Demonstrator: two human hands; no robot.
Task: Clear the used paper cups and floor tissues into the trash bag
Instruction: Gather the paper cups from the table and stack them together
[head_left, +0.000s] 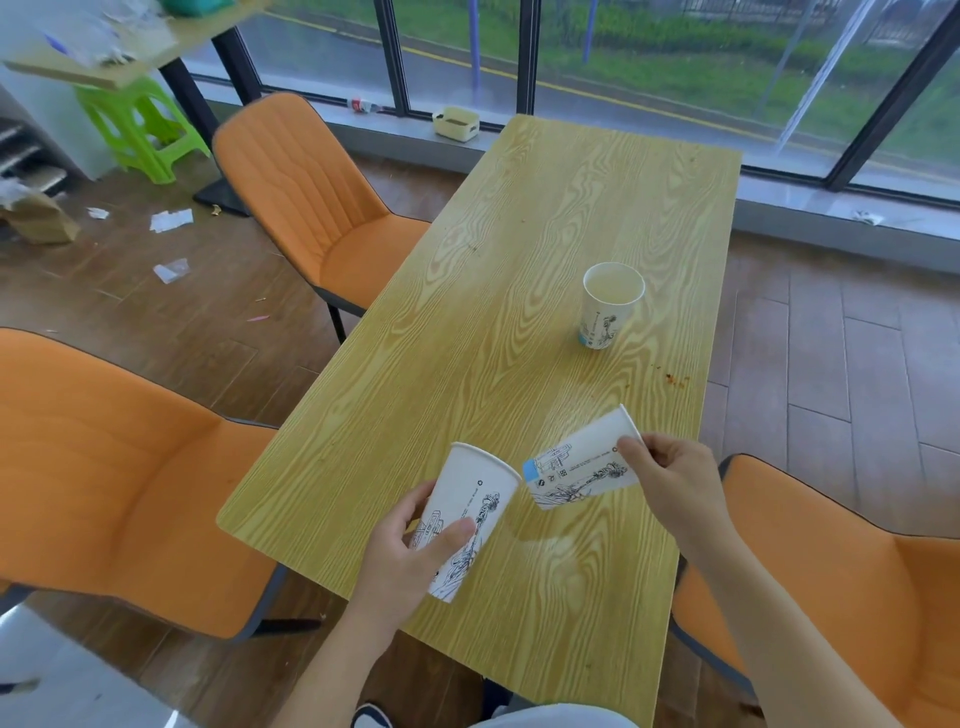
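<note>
My left hand (410, 551) grips a white printed paper cup (470, 512) above the near end of the wooden table (493, 338), mouth tilted up and away. My right hand (670, 483) pinches the rim of a second printed cup (576, 467), which lies tipped on its side with its base pointing left toward the first cup. A third cup (610, 304) stands upright farther along the table. Several white tissue scraps (170, 220) lie on the floor at the left. No trash bag is visible.
Orange chairs stand at the far left (311, 197), near left (114, 478) and near right (831, 571) of the table. A green stool (137, 130), a brown paper bag (39, 218) and another table (119, 47) are at the upper left. A small stain (675, 379) marks the table's right edge.
</note>
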